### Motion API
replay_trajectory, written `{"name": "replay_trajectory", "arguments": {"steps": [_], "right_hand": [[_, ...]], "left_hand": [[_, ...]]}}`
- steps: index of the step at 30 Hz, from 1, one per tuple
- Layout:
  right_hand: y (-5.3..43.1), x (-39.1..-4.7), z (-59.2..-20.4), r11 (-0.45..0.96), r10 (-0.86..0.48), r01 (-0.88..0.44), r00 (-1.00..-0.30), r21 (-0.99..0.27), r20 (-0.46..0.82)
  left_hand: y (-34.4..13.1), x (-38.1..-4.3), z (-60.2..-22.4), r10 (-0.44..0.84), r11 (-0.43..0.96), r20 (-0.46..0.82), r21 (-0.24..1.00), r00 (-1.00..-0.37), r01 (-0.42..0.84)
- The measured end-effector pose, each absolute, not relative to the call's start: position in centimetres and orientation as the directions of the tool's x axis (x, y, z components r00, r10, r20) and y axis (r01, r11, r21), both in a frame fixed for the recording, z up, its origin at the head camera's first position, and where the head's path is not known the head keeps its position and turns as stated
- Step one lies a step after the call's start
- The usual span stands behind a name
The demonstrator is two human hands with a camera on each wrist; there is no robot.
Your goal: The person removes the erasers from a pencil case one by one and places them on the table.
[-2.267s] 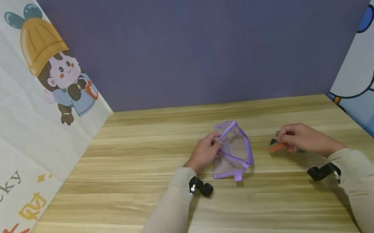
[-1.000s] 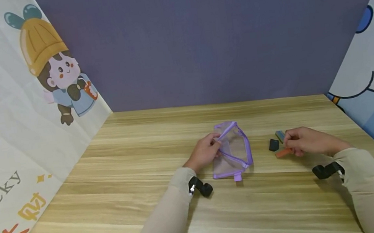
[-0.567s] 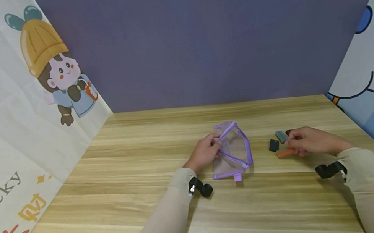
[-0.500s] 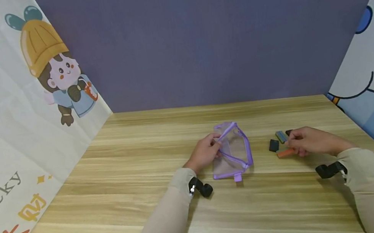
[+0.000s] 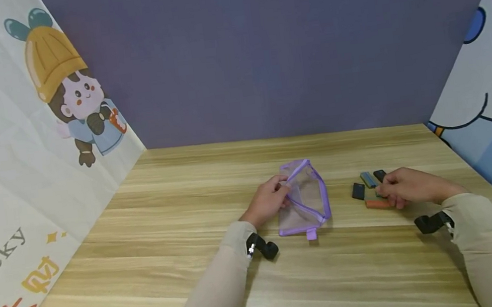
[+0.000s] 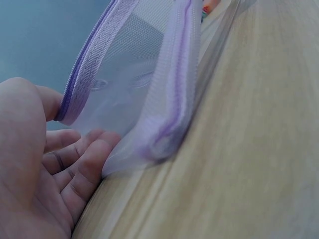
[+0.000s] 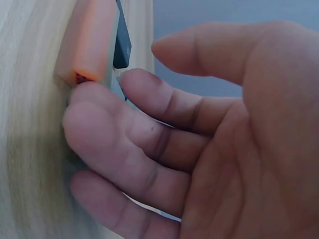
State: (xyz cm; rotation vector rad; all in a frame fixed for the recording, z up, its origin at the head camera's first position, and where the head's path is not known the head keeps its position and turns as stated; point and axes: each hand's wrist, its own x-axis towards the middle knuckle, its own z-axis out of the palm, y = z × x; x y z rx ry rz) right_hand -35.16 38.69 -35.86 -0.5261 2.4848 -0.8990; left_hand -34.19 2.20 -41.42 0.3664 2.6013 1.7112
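My left hand [image 5: 267,201] pinches the edge of a purple-trimmed mesh zipper pouch [image 5: 306,200]. In the left wrist view the zipper edge [image 6: 82,74] lies between thumb and fingers, and the mouth gapes. My right hand [image 5: 409,186] is low over a group of small blocks on the table. In the right wrist view its thumb is apart from the loosely bent fingers, which touch or nearly touch the end of an orange block [image 7: 87,45]. Beside it lie a black block [image 5: 358,191], a blue-grey block [image 5: 369,180] and another dark block [image 5: 379,175]. A greenish piece is partly hidden under the fingers.
The wood-grain table [image 5: 172,263] carries all of these things. A dark blue-grey panel [image 5: 234,53] stands at the back. Printed cartoon sheets flank both sides. Black wrist mounts [image 5: 263,246] sit on both sleeves.
My right hand has let go of the orange and black blocks and shifted slightly right, so more of the small blocks show. My left hand keeps its hold on the pouch.
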Motion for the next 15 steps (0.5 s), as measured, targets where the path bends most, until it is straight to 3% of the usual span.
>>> {"name": "replay_trajectory", "arguments": {"steps": [6,15], "right_hand": [[38.80,-35.19,-35.58,0.714,-0.488,-0.227,-0.840,-0.662,-0.238],[38.54,-35.19,-35.32,0.691,-0.450,-0.288,-0.889,-0.663,-0.084]], "left_hand": [[2.15,-34.07,-41.32,0.209,0.343,0.115,0.921,-0.971,0.183],[2.21,-34.25,-41.46,0.220,0.306,0.118,0.934,-0.968,0.184]]}}
